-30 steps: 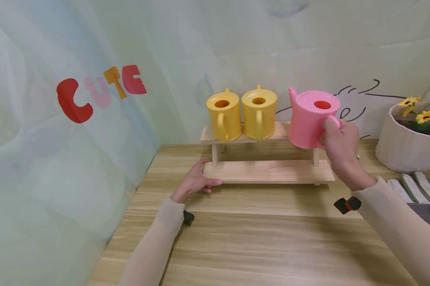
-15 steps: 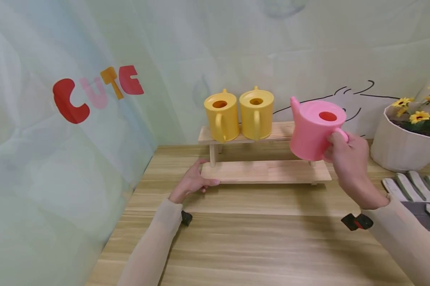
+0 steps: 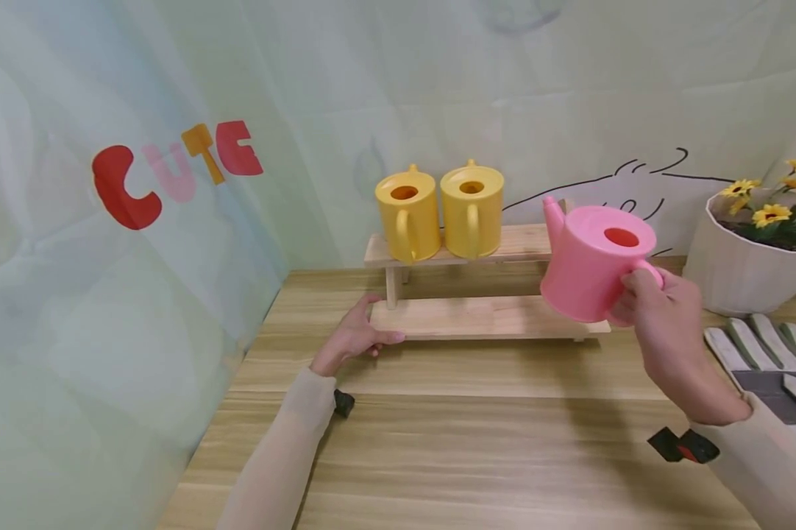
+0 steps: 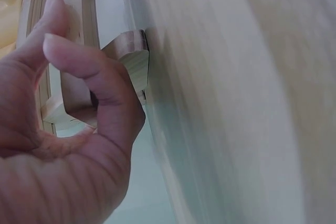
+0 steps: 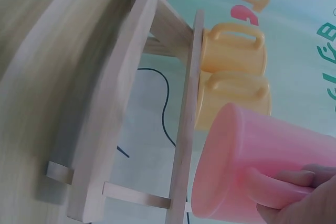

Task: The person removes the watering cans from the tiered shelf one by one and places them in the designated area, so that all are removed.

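Note:
A pink watering can (image 3: 586,269) hangs in the air in front of the right end of a two-tier wooden shelf (image 3: 464,316). My right hand (image 3: 669,324) grips it by its handle, spout pointing away to the back left. Two yellow watering cans (image 3: 407,221) stand side by side on the upper tier, handles toward me. At the lower tier's left end my left hand (image 3: 354,335) holds the board, thumb along the front edge. In the left wrist view, the thumb and fingers (image 4: 113,93) curl round the board's end.
A white flowerpot (image 3: 745,258) with yellow flowers stands at the back right. Grey-white gloves (image 3: 762,346) lie in front of it. A printed cloth backdrop (image 3: 173,294) rises along the left and back of the wooden table (image 3: 451,442).
My right hand has brought the pink watering can away from the upper tier, toward me and slightly right. The left hand keeps its hold on the shelf; the view has shifted slightly.

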{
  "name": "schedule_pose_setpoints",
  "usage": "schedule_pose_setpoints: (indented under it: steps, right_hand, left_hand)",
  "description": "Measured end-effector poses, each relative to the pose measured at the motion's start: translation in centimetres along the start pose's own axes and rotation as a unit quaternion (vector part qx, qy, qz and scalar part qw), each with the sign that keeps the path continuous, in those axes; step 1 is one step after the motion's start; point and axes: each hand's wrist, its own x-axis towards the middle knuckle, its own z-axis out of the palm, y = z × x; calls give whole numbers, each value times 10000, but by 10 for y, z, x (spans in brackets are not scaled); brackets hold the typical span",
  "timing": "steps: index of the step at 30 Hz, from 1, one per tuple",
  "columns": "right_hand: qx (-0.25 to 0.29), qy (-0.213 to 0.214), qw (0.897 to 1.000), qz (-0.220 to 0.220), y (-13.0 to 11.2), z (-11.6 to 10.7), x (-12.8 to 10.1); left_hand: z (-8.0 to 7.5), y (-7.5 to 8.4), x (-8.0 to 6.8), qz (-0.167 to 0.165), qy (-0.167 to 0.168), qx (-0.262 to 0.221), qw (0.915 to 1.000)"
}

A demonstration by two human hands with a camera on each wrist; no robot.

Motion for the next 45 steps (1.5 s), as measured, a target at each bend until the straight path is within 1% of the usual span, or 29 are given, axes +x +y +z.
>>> schedule_pose_setpoints:
  steps: [3,9,13,19,25,28,31,33,37,38,40,43,44,45]
  right_hand:
    - [-58,-48,10000,9,2,-3,-5]
    - [-41,49,9999,139,7,-9,-16]
    - [-153,124,9994,268,15,-15,-24]
    - [-32,161,9986,497,24,-26,-35]
    - [-136,170,9976,655,34,-30,-43]
    - [249,265,9956,861,41,-29,-47]
    - [455,427,9932,987,49,-28,-52]
    - [561,480,9923,992,54,-26,-54]
    - [126,348,9948,951,62,-24,-56]
    - [150,313,9945,988,64,-24,-56]
    - [-108,221,9946,1006,66,-23,-57]
    - [-32,183,9940,1078,71,-22,-58]
    - [70,189,9936,1111,73,-21,-58]
    - [44,172,9938,1102,75,-20,-59]
  left_hand:
    - [-1,1,-1,-10,-30,-27,10000]
    - [-1,2,-3,-32,-77,-56,9999]
    - [-1,2,-3,2,-87,-39,10000]
    - [0,1,-2,16,-104,-19,9999]
    - [-1,3,-1,32,-122,36,9999]
    - [-1,3,-2,-1,-132,61,9999]
    - [-1,4,-2,-15,-133,74,9999]
    - [-2,4,-1,-13,-122,63,9999]
    - [-2,3,-1,7,-123,18,9999]
    - [-2,3,-1,15,-125,10,9999]
    - [-2,4,-1,30,-146,1,9999]
    - [-2,4,-1,53,-165,-5,9998]
    - [-2,3,0,66,-172,4,9998]
    - [-2,4,-1,62,-175,8,9998]
